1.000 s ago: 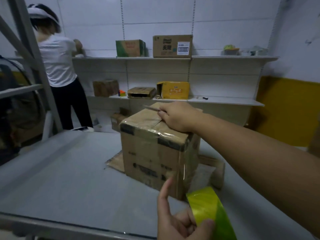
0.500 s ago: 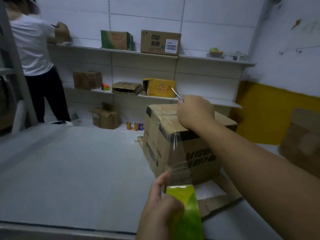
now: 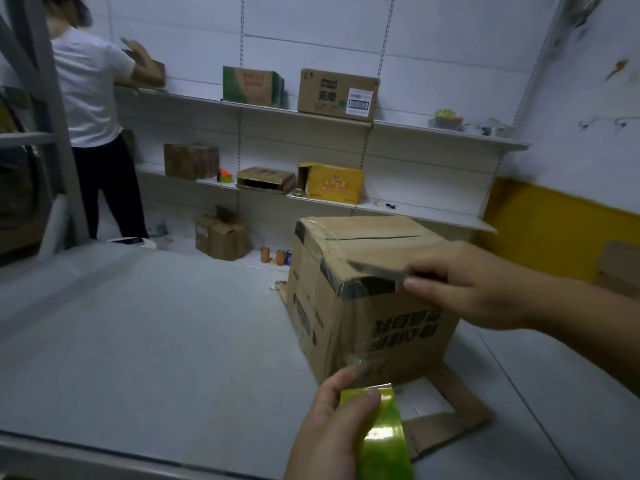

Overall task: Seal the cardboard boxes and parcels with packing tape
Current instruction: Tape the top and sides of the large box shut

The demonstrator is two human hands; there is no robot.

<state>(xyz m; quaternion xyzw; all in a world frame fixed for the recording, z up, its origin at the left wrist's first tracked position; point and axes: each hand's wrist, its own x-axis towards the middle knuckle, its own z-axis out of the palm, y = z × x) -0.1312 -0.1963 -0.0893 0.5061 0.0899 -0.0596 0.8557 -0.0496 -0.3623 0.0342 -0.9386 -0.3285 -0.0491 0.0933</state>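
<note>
A brown cardboard box (image 3: 363,306) stands on the grey table (image 3: 156,341), its top flaps closed and clear tape running over the near corner. My left hand (image 3: 332,427) grips a yellow-green roll of packing tape (image 3: 381,434) at the bottom of the view; a clear strip stretches from the roll up to the box's near edge. My right hand (image 3: 464,285) hovers over the box's near top corner and pinches a thin metal blade (image 3: 375,270) that points left over the taped corner.
Flattened cardboard (image 3: 446,417) lies under and in front of the box. Wall shelves (image 3: 398,128) behind hold several cartons. A person in a white shirt (image 3: 90,91) stands at the far left by the shelves. Cans (image 3: 277,256) and an open carton (image 3: 221,233) sit beyond the table.
My right hand came down from the box's top toward its near corner, the blade now lying level and pointing left. The left hand with the roll stays low, tape still stretched.
</note>
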